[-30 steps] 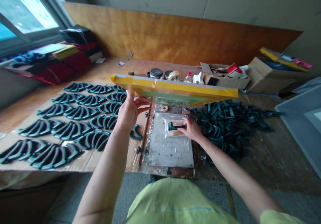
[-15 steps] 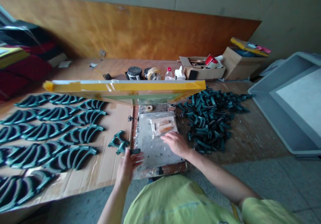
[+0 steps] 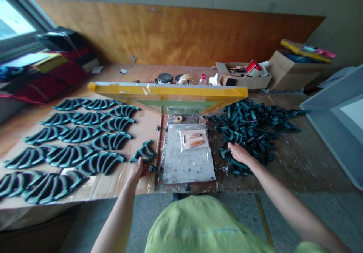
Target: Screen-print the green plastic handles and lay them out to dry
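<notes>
Clock positions about the metal plate (image 3: 178, 168): near 9, the left hand (image 3: 138, 168) touches a small handle cluster (image 3: 146, 151); at 3, the right hand (image 3: 239, 153) meets a green handle (image 3: 225, 153) edging the loose pile (image 3: 255, 122); neither grip can be told. Step, presumably: collecting a handle; next calls for disentangling it. At 12, the raised frame (image 3: 170, 91) partly blocks the jars (image 3: 165, 78).

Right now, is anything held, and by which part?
I cannot tell: left hand at the near edge of the small green cluster, right hand at the green pile.
</notes>
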Action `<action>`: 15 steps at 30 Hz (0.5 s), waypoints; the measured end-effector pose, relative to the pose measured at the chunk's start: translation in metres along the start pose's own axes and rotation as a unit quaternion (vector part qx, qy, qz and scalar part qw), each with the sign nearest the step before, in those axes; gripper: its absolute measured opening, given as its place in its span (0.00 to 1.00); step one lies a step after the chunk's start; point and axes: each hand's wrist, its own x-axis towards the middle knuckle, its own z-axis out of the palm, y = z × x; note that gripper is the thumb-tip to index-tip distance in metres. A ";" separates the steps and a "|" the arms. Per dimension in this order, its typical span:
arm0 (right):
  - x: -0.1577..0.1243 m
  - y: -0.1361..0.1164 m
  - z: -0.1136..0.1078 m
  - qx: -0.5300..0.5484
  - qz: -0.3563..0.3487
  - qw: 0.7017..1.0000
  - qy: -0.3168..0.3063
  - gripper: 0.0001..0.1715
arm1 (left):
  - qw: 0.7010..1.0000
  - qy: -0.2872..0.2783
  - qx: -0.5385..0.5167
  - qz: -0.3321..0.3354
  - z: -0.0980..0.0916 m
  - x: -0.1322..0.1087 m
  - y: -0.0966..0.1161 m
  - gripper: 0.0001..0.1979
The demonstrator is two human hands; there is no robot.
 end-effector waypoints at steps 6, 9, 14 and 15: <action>0.000 -0.011 -0.041 0.192 -0.068 0.975 0.088 0.05 | 0.998 0.012 -0.038 0.041 -0.006 -0.022 0.007 0.21; 0.014 -0.054 -0.043 0.283 -0.127 0.930 0.195 0.06 | 0.993 0.008 -0.072 0.091 -0.001 -0.035 0.038 0.21; 0.054 -0.125 -0.012 0.246 -0.277 0.888 0.272 0.18 | 0.939 -0.036 -0.190 0.285 0.011 -0.073 0.132 0.24; 0.060 -0.131 -0.006 0.213 -0.304 0.889 0.269 0.20 | 0.919 -0.045 -0.220 0.325 0.012 -0.083 0.151 0.25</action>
